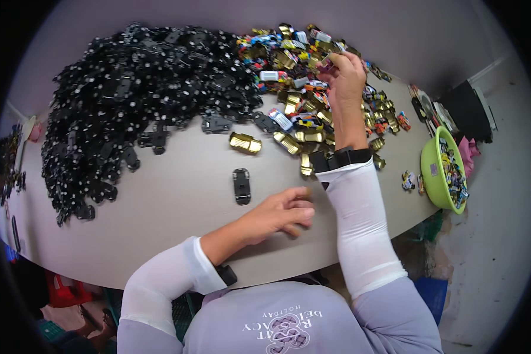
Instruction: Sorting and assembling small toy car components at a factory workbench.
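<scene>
My right hand (pixel 347 76) reaches over a heap of small toy car bodies (pixel 294 105), gold and multicoloured, at the far right of the table. Its fingers are closed round a small purplish toy car body (pixel 325 64), partly hidden by them. Nearer to me, my left hand (pixel 282 212) hovers over the table with its fingers loosely apart, slightly blurred, holding nothing. Just beyond it lies a single black toy car chassis (pixel 242 186). A gold toy car body (pixel 245 143) rests on its own between that chassis and the heaps.
A large mound of black wheeled chassis (pixel 153 76) covers the far left of the table (pixel 159 218). At the right edge stands a lime-green basin (pixel 432 171) with colourful toy cars inside. A couple of loose toy cars (pixel 408 180) lie beside it. Behind it is a black box-like object (pixel 467 109).
</scene>
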`<state>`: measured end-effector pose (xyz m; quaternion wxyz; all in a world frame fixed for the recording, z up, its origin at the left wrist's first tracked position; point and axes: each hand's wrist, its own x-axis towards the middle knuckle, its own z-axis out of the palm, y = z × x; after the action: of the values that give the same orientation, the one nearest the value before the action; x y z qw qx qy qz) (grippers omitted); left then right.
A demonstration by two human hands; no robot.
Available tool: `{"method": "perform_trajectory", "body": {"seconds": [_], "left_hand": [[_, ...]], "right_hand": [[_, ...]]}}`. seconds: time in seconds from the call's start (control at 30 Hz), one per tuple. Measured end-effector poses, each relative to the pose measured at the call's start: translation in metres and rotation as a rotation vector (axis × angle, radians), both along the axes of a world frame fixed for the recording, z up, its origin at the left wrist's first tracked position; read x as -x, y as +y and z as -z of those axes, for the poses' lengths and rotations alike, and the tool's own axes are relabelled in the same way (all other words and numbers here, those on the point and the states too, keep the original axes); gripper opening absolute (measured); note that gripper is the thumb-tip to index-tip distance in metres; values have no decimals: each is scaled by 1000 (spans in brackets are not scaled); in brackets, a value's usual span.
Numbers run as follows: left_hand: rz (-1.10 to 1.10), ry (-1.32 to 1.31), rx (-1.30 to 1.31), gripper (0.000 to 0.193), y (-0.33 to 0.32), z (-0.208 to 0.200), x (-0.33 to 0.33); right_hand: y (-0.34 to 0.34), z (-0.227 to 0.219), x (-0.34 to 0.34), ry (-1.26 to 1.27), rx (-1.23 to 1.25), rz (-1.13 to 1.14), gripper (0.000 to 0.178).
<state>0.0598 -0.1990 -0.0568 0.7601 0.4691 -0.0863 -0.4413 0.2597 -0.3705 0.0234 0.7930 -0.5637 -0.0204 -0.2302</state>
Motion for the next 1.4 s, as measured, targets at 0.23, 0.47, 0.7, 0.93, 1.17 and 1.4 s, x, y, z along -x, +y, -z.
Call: {"method": "perform_trajectory", "body": {"seconds": [0.23, 0.47, 0.7, 0.93, 1.17, 1.4], "left_hand": [[161, 152, 281, 54, -2, 5, 13], [140, 363, 303, 36, -6, 22, 33], [241, 343, 294, 31, 2, 9, 43], [259, 322, 429, 31, -2, 9, 44], [471, 66, 452, 23, 15, -26, 44], [-328, -521, -199, 12, 84, -46, -28]], "right_hand": [[45, 19, 0, 157, -478, -143, 14], [61, 13, 14, -3, 297, 225, 17], [61, 6, 5, -10, 202, 155, 13], [55, 3, -6, -81, 515, 247, 14], [55, 15, 43, -387, 1043, 154, 23], [8, 36, 78, 50, 245, -319, 28]]}}
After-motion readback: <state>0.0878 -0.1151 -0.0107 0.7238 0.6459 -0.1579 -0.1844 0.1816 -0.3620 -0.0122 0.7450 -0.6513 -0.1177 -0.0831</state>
